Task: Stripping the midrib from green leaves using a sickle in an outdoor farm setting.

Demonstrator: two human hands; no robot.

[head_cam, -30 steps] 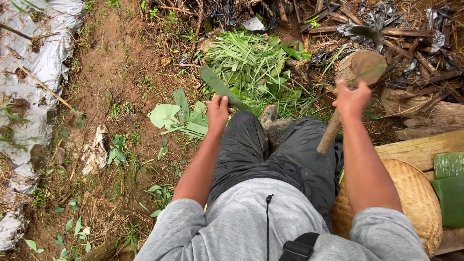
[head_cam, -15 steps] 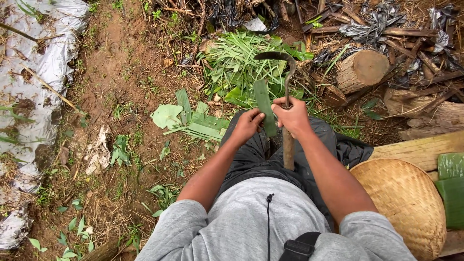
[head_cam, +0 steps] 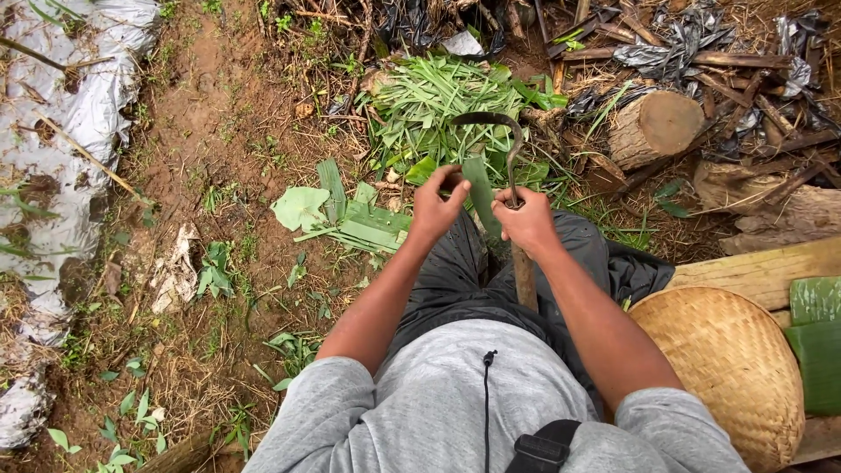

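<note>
My left hand (head_cam: 436, 207) pinches the upper edge of a long green leaf strip (head_cam: 480, 188) held upright over my lap. My right hand (head_cam: 527, 222) is closed around the neck of a sickle (head_cam: 491, 122), right beside the strip. The sickle's dark curved blade arches over both hands. Its wooden handle (head_cam: 524, 277) runs down between my legs in dark trousers. How the strip meets the blade is hidden by my fingers.
Cut green leaves (head_cam: 442, 96) are heaped ahead and flat leaf pieces (head_cam: 350, 219) lie on the soil at left. A log stump (head_cam: 655, 127) and sticks are at upper right. At right are a woven basket (head_cam: 727, 368) and folded green leaves (head_cam: 816, 337) on a plank; silver sheeting (head_cam: 61, 131) lies at left.
My right hand brought the sickle down from near the stump and stood it between my legs. My left hand lifted the leaf strip, and both hands now meet at the blade.
</note>
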